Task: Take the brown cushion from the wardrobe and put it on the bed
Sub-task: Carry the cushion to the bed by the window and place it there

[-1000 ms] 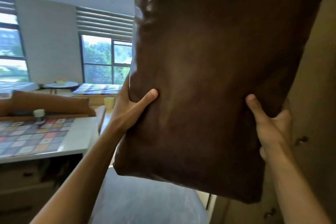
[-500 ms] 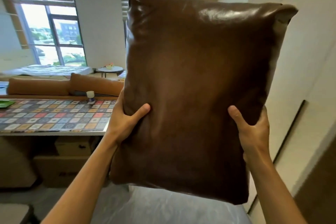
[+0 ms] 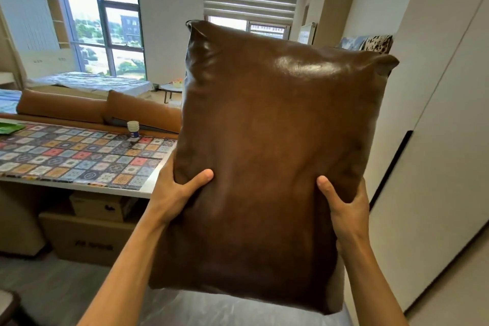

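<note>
A large brown leather cushion (image 3: 275,140) stands upright in front of me and fills the middle of the view. My left hand (image 3: 177,190) grips its left edge, thumb pressed on the front. My right hand (image 3: 344,206) grips its right edge the same way. The cushion hangs in the air above a grey surface (image 3: 211,309). A bed (image 3: 90,82) with a pale patterned cover lies far back under the left window. The pale wardrobe doors (image 3: 436,140) run along the right side.
A table with a colourful tiled cloth (image 3: 79,159) stands at the left, with a small jar (image 3: 132,130) on it and cardboard boxes (image 3: 87,235) below. Behind it is an orange-brown sofa back (image 3: 100,108). A small round table (image 3: 172,87) stands near the far wall.
The view has turned away from the wardrobe toward the room. The cushion sits lower in the view, and more of the windows and far bed shows. Both hands keep their grip.
</note>
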The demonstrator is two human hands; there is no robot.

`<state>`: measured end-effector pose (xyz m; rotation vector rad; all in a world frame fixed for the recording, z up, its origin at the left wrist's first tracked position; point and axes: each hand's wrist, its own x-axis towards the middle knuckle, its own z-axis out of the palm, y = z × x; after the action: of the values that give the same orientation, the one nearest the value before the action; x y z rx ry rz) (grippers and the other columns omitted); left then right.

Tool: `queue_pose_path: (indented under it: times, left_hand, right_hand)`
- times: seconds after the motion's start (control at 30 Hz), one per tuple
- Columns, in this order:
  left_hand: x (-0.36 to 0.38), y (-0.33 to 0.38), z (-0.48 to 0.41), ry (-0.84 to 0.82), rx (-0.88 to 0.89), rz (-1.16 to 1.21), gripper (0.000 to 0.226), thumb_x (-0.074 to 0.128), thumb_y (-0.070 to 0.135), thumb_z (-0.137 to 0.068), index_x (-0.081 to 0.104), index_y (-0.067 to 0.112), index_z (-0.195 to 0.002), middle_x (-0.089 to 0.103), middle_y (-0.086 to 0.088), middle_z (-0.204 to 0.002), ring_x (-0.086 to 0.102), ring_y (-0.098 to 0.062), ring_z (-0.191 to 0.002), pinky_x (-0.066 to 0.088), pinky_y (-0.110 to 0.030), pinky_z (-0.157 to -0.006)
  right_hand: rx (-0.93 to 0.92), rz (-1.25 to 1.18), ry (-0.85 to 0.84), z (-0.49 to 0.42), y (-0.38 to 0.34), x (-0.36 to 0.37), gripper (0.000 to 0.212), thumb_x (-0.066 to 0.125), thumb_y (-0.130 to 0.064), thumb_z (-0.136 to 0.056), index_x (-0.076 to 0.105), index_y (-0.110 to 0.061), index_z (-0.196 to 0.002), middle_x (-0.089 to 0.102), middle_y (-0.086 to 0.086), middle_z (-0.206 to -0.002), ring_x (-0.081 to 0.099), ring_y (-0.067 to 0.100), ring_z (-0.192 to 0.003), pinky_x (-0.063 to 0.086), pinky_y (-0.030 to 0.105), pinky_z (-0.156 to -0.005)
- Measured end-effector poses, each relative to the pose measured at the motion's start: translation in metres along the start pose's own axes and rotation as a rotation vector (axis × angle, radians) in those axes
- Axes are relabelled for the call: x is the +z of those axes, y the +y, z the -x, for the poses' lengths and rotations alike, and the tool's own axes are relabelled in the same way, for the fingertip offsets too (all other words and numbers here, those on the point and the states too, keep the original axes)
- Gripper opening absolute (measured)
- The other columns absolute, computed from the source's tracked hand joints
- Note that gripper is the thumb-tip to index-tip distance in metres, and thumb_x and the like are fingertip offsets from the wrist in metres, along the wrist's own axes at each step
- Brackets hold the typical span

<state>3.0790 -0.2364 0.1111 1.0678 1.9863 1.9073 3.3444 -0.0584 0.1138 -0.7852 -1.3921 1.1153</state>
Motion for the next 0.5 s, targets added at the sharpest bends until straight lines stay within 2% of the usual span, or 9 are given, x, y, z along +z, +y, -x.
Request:
queue_pose_path:
  times: [0.07, 0.13, 0.2, 0.3, 0.33, 0.4, 0.5]
  left_hand:
    - [0.012, -0.015, -0.025, -0.007, -0.016, 0.002, 0.114, 0.079, 0.073, -0.049, 0.048, 0.027, -0.149, 0.063, 0.011, -0.128, 0.059, 0.008, -0.106, 0.045, -0.012, -0.083]
    - [0.025, -0.03, -0.054, -0.005, -0.038, 0.013, 0.113, 0.079, 0.074, -0.048, 0.048, 0.029, -0.147, 0.063, 0.011, -0.128, 0.06, 0.005, -0.106, 0.049, -0.019, -0.089]
    - [0.038, -0.047, -0.089, -0.02, -0.055, 0.031, 0.111, 0.08, 0.072, -0.049, 0.049, 0.03, -0.147, 0.064, 0.01, -0.13, 0.064, -0.002, -0.111, 0.052, -0.028, -0.097]
    - [0.058, -0.068, -0.141, -0.039, -0.047, 0.045, 0.107, 0.081, 0.073, -0.05, 0.05, 0.035, -0.145, 0.066, 0.017, -0.127, 0.064, 0.008, -0.106, 0.049, -0.013, -0.085]
    - [0.064, -0.075, -0.159, -0.047, -0.048, 0.048, 0.108, 0.081, 0.073, -0.05, 0.05, 0.035, -0.146, 0.066, 0.016, -0.127, 0.065, 0.007, -0.107, 0.049, -0.013, -0.083]
    - [0.077, -0.089, -0.196, -0.075, -0.067, 0.05, 0.11, 0.081, 0.072, -0.05, 0.048, 0.034, -0.148, 0.066, 0.011, -0.132, 0.065, -0.004, -0.115, 0.051, -0.021, -0.088]
    - [0.095, -0.101, -0.241, -0.114, -0.089, 0.055, 0.113, 0.08, 0.072, -0.05, 0.045, 0.034, -0.15, 0.064, 0.005, -0.139, 0.064, -0.018, -0.122, 0.054, -0.041, -0.103]
  right_hand:
    - [0.015, 0.019, 0.001, -0.024, 0.016, 0.011, 0.097, 0.082, -0.062, -0.065, 0.044, -0.035, -0.15, 0.06, -0.009, -0.14, 0.061, 0.002, -0.104, 0.051, 0.019, -0.078]
    - [0.031, 0.041, 0.018, -0.051, 0.033, 0.024, 0.097, 0.082, -0.063, -0.065, 0.043, -0.036, -0.151, 0.06, -0.009, -0.141, 0.062, 0.009, -0.107, 0.052, 0.026, -0.087]
    - [0.046, 0.06, 0.032, -0.08, 0.051, 0.039, 0.096, 0.082, -0.063, -0.065, 0.044, -0.038, -0.15, 0.059, -0.012, -0.138, 0.061, 0.009, -0.106, 0.051, 0.033, -0.093]
    - [0.061, 0.081, 0.065, -0.124, 0.074, 0.063, 0.096, 0.081, -0.064, -0.065, 0.042, -0.041, -0.149, 0.057, -0.012, -0.14, 0.06, 0.011, -0.108, 0.05, 0.038, -0.096]
    - [0.067, 0.092, 0.079, -0.139, 0.082, 0.07, 0.096, 0.081, -0.064, -0.065, 0.041, -0.04, -0.149, 0.057, -0.01, -0.142, 0.059, 0.014, -0.112, 0.05, 0.04, -0.097]
    - [0.084, 0.108, 0.1, -0.169, 0.098, 0.085, 0.096, 0.081, -0.062, -0.066, 0.042, -0.038, -0.15, 0.057, -0.007, -0.145, 0.059, 0.018, -0.116, 0.051, 0.042, -0.098]
    - [0.1, 0.114, 0.127, -0.206, 0.119, 0.101, 0.096, 0.081, -0.062, -0.067, 0.042, -0.037, -0.151, 0.058, -0.006, -0.145, 0.06, 0.02, -0.118, 0.052, 0.042, -0.097]
